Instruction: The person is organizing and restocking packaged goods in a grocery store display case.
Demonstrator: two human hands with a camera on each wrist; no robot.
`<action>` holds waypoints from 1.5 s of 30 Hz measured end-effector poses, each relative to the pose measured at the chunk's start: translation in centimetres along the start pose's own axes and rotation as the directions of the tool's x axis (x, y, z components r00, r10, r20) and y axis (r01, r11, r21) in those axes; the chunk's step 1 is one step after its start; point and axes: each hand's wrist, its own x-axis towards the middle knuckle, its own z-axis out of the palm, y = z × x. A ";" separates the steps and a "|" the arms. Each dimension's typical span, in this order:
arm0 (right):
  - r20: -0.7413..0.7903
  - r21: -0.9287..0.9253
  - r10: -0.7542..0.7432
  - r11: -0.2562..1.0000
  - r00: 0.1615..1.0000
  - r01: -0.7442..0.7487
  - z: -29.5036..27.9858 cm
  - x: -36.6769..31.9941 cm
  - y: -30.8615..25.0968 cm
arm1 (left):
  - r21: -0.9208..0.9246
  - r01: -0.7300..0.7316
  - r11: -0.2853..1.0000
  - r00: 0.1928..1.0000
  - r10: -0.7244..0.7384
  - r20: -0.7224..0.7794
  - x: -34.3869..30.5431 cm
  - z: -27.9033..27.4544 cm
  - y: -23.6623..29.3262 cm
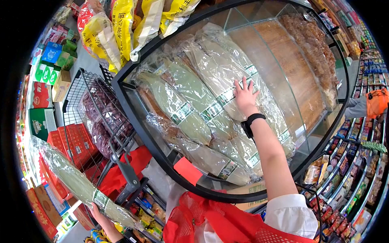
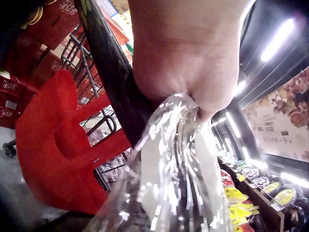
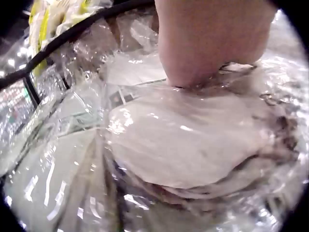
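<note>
My left hand [image 1: 102,220] grips a long, pale greenish leaf-shaped pack [image 1: 77,178] in clear plastic with a green label, held out beside the display case. In the left wrist view, its crinkled plastic [image 2: 178,159] bunches below the hand [image 2: 186,53]. My right hand [image 1: 246,98], with a black band at the wrist, rests with fingers spread on one of several similar packs [image 1: 190,93] lying side by side in the case. The right wrist view shows pale, flat layered contents [image 3: 183,135] under shiny wrap, with the fingertips hidden behind the hand [image 3: 212,43].
A black-rimmed glass case [image 1: 166,170] surrounds the packs; a glass divider [image 1: 279,73] separates a bare wooden section and brown clumped goods [image 1: 312,52]. A wire cart [image 1: 85,97] with purple-filled bags stands left. Yellow bags [image 1: 121,32] border the far edge; stocked shelves [image 1: 356,162] stand right.
</note>
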 end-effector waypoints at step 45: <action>-0.146 0.103 -0.590 0.789 0.794 0.605 2.5 -7.5 -17.1 | -0.081 -0.053 0.995 0.997 0.057 0.053 -1.2 -2.2 0.1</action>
